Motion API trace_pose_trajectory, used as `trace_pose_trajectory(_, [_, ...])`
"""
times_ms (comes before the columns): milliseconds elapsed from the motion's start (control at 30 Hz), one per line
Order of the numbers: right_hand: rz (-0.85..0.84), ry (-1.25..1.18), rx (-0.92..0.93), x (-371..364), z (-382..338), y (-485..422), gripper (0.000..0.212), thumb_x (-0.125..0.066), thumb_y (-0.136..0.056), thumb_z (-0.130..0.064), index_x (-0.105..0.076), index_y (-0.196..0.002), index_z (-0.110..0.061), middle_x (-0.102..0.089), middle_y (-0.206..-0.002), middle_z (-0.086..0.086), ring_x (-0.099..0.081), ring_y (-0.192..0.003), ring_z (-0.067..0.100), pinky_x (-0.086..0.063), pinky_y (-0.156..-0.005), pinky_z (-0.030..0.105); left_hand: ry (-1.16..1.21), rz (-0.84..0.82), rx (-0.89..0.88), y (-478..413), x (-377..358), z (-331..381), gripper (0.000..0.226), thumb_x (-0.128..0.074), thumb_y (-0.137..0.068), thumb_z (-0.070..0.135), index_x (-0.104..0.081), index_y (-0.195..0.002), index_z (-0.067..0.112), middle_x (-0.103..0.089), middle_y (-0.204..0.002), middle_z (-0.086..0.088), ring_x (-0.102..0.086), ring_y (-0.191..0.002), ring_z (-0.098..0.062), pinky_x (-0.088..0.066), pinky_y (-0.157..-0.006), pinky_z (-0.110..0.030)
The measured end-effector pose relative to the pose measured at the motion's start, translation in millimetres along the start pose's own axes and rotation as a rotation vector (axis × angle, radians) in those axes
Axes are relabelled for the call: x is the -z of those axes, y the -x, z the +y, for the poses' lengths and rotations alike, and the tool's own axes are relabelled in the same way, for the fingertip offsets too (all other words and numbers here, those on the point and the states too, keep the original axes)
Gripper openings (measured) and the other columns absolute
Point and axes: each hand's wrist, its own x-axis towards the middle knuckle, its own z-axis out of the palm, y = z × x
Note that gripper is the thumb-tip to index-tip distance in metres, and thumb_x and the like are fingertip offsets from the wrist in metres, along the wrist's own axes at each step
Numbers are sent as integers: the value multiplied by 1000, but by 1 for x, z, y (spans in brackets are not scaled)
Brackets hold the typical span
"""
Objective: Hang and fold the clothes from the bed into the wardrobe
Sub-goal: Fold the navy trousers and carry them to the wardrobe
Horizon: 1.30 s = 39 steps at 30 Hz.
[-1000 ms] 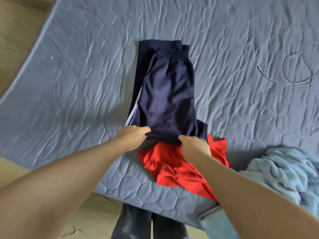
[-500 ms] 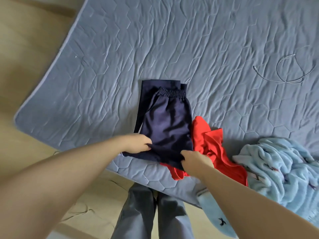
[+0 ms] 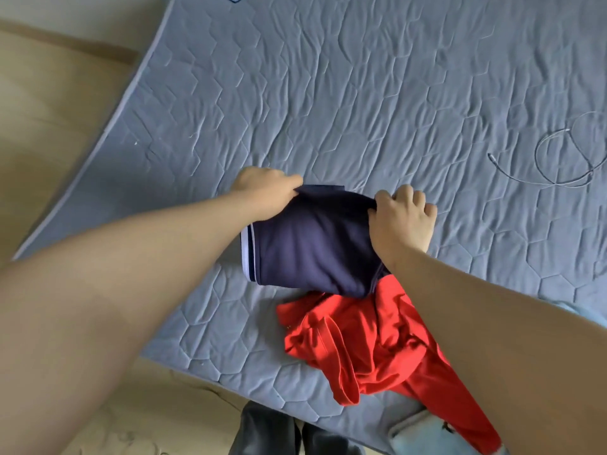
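Note:
Navy trousers (image 3: 312,251) with a white side stripe lie folded into a short bundle on the grey quilted bed (image 3: 328,93). My left hand (image 3: 266,188) grips the bundle's far left corner. My right hand (image 3: 402,218) grips its far right corner, fingers curled over the fabric. A crumpled red garment (image 3: 358,346) lies just in front of the trousers, partly under my right forearm.
A thin grey cable (image 3: 558,159) lies looped on the bed at the far right. A light blue fleece item (image 3: 410,435) shows at the bottom right edge. The bed's near edge runs diagonally; beige floor (image 3: 49,110) lies to the left. My dark-trousered legs (image 3: 279,431) stand below.
Both hands carried the trousers' near end away from me and laid it over the waistband, making a shorter bundle. The red garment is more exposed in front.

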Motion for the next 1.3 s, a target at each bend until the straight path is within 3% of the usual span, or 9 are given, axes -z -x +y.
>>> trace_pose_trajectory(100, [47,-74,-24,-16,-9,-26,33,-44,-93,-14,-49,-125,-13,-43,-131,12,-37,-120,31,-23,-98,40,3,51,33,-27,-8,-8,27,-34,-99,31,-51,-113,15,-59,-113,-10,-48,-110,-30,-33,-80,-36])
trace_pose_trajectory(200, [7,-124,-47,-42,-15,-38,54,-41,-95,-18,-22,-145,-26,-13,-155,6,-16,-139,29,-11,-110,44,179,171,93,-47,-27,-8,23,-39,-96,18,-56,-111,16,-58,-113,-8,-43,-114,-29,-32,-89,-38])
trace_pose_trajectory(467, [-317,-162,-12,-129,-21,-29,54,-31,-98,-40,-8,-147,-39,6,-158,-3,3,-144,29,-6,-112,54,437,206,41,-38,-109,17,29,-46,-94,17,-58,-119,12,-54,-126,-5,-39,-129,-23,-30,-101,-37])
trace_pose_trajectory(567, [-395,-214,-123,-153,-25,-33,65,-39,-94,-49,-4,-148,-38,8,-158,0,2,-144,32,-11,-109,58,419,241,396,-18,-142,25,49,-56,-88,30,-45,-134,18,-36,-144,-7,-30,-136,-26,-23,-106,-43])
trace_pose_trajectory(667, [-431,-248,-216,-167,-25,-44,77,-50,-89,-50,-1,-147,-39,8,-157,6,-4,-142,34,-20,-106,58,753,78,903,-16,-163,17,76,-63,-82,42,-25,-144,17,-32,-147,-9,-31,-134,-30,-27,-105,-48])
trace_pose_trajectory(733, [-429,-294,-247,-173,-25,-51,79,-56,-86,-49,-6,-147,-40,-1,-156,11,-14,-140,35,-22,-105,56,975,-22,1031,-18,-178,8,78,-65,-80,41,-24,-142,17,-41,-141,-7,-39,-129,-31,-30,-106,-49])
trace_pose_trajectory(900, [-168,-414,-282,-171,-17,-52,56,-58,-87,-30,-35,-139,-30,-43,-133,12,-36,-123,33,-22,-105,42,1039,211,1002,-24,-178,-4,49,-66,-80,20,-48,-126,18,-60,-120,-2,-54,-112,-27,-40,-99,-41])
trace_pose_trajectory(1133, [21,-719,-385,-134,-12,-70,26,-42,-92,-7,-51,-115,-15,-49,-121,9,-47,-95,20,-34,-81,29,1057,491,650,-37,-130,-20,39,-66,-81,9,-54,-117,17,-54,-95,15,-49,-85,-1,-33,-70,-4])
trace_pose_trajectory(1300, [-67,-432,-321,-125,-26,-77,51,-43,-93,-14,-33,-139,-33,-23,-150,7,-26,-134,28,-16,-109,41,575,194,516,-47,-129,-22,61,-57,-89,24,-30,-143,15,-36,-144,-15,-35,-130,-33,-30,-103,-42])
